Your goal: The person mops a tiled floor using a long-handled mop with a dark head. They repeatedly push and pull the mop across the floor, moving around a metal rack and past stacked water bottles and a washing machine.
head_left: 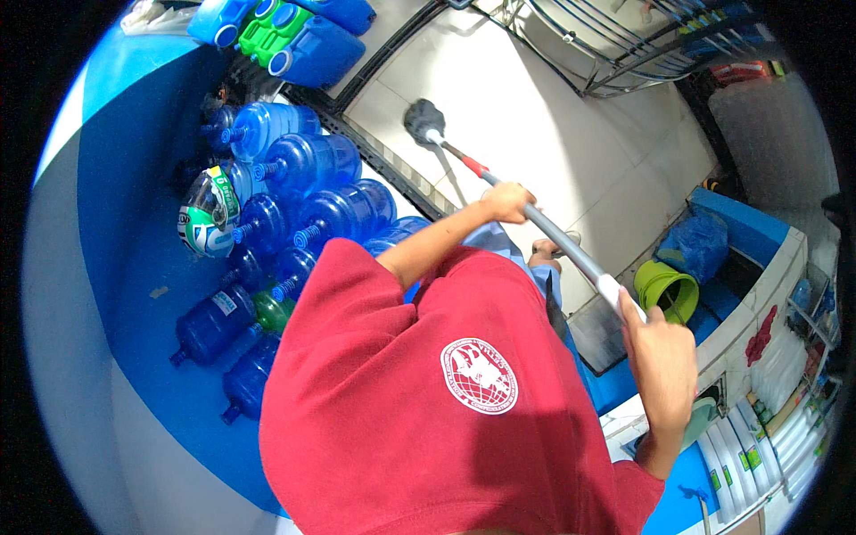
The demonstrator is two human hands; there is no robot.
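A long mop [571, 248] with a grey handle slants across the view, from my right side up to the far left. My left hand [508, 202] is closed round the handle below its red section. Nearer to me, my right hand [658, 357] grips the white top end of the handle, fingers wrapped round it. At the far end, the dark grey mop head [423, 120] rests on the pale tiled floor [535, 107], close to a black floor edge.
Several blue water jugs [312, 165] lie stacked at left, with a helmet [209, 214] beside them. Blue and green jerrycans [275, 31] stand far left. A metal rack [615, 53] is far right. A yellow-green bucket [655, 283] and blue plastic bag [695, 245] sit at right.
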